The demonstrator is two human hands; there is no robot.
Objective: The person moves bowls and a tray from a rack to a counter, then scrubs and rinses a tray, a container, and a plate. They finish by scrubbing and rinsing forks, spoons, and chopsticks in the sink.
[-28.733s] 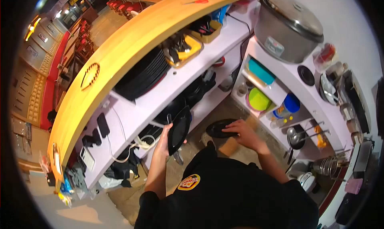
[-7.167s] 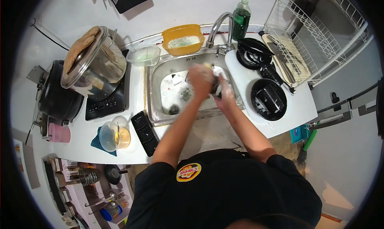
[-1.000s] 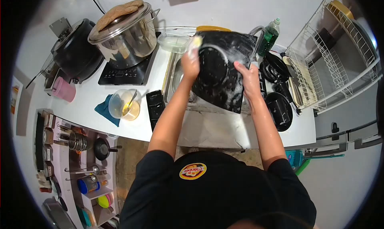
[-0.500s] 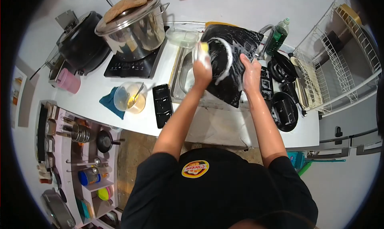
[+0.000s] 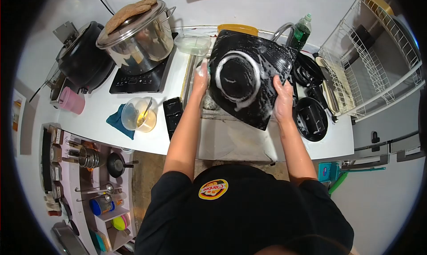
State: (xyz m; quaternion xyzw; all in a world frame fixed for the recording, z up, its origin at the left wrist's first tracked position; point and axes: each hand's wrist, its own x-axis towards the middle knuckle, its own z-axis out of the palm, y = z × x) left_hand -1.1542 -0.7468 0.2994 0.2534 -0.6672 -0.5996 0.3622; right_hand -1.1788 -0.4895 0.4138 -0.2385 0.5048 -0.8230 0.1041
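A black square dish (image 5: pixel 235 77) with a round raised ring on its face is tilted above the sink (image 5: pixel 215 110), streaked with white suds. My left hand (image 5: pixel 201 80) is at its left edge, soapy, with its fingers wrapped behind and a sponge barely visible there. On the right edge, my right hand (image 5: pixel 283 97) grips the dish, thumb on the near face and fingers behind. Much of the sink and the tap (image 5: pixel 283 30) is hidden by the dish.
Left stand a large steel pot (image 5: pixel 138 41) on an induction cooker (image 5: pixel 141 79), a plastic bowl (image 5: pixel 138 115) and a black compartment tray (image 5: pixel 172 115). Right are black pans (image 5: pixel 311 118), a green soap bottle (image 5: pixel 301 32) and a white wire rack (image 5: pixel 373 77).
My left hand has moved from the dish's face to its left edge. The dish has turned to show its whole ring. The view has shifted slightly.
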